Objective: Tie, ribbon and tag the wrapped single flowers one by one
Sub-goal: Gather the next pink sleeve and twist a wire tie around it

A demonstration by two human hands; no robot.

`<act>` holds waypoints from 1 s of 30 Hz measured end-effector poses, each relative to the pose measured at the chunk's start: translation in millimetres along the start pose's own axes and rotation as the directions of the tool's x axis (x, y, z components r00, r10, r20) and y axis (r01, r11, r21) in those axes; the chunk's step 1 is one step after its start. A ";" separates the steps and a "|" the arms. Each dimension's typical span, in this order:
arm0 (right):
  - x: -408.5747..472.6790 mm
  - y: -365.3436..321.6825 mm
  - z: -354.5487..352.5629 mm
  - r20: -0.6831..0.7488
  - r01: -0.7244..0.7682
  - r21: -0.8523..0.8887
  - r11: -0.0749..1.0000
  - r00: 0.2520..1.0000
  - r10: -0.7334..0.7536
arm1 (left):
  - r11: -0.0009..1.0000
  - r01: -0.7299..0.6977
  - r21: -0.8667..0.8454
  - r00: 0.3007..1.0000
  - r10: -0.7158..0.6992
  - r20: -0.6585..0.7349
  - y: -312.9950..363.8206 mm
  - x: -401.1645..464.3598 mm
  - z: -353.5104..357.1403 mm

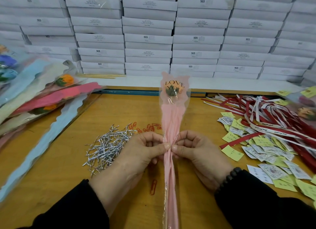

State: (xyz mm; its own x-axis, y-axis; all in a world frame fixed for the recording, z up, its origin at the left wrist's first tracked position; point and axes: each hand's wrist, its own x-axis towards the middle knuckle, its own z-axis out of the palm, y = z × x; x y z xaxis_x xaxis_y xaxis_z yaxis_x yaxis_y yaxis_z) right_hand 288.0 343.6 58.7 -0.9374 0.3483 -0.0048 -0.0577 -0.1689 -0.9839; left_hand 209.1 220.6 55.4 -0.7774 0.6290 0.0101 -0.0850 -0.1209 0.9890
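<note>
A pink wrapped flower (172, 109) printed "LOVE YOU" is pinched upright at mid-stem between both hands, left (145, 150) and right (196, 148), thumbs nearly touching.

- The pink sleeve (171, 119) you pinch looks like matt crinkled paper under glossy clear film.
- Left of the sleeve, your twist ties (107, 145) are shiny metallic silver.
- The table (119, 109) beneath it is smooth yellow wood.
- Right of the sleeve, the ribbons (266, 119) look satiny, and the tags (266, 153) are matt paper.
</note>
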 end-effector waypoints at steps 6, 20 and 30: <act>-0.7 -1.0 1.8 0.023 -0.025 0.130 0.991 0.999 0.023 | 0.999 0.012 -0.035 0.999 -0.013 -0.034 0.7 0.8 -0.3; 0.5 -1.3 -2.6 -0.092 0.026 -0.054 0.998 0.995 -0.031 | 1.000 -0.001 0.022 0.997 -0.001 0.073 7.0 -5.3 2.6; -1.1 -2.8 0.9 -0.101 0.049 -0.095 0.994 0.993 -0.059 | 0.997 0.023 0.072 0.991 -0.032 0.127 11.1 -9.0 4.2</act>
State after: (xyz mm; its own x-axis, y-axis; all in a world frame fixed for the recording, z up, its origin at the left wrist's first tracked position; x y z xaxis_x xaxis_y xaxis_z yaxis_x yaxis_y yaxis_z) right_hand 288.9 342.8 61.6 -0.8927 0.4493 0.0352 -0.0709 -0.0629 -0.9955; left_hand 217.7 216.8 66.9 -0.6886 0.7251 -0.0025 -0.0576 -0.0512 0.9970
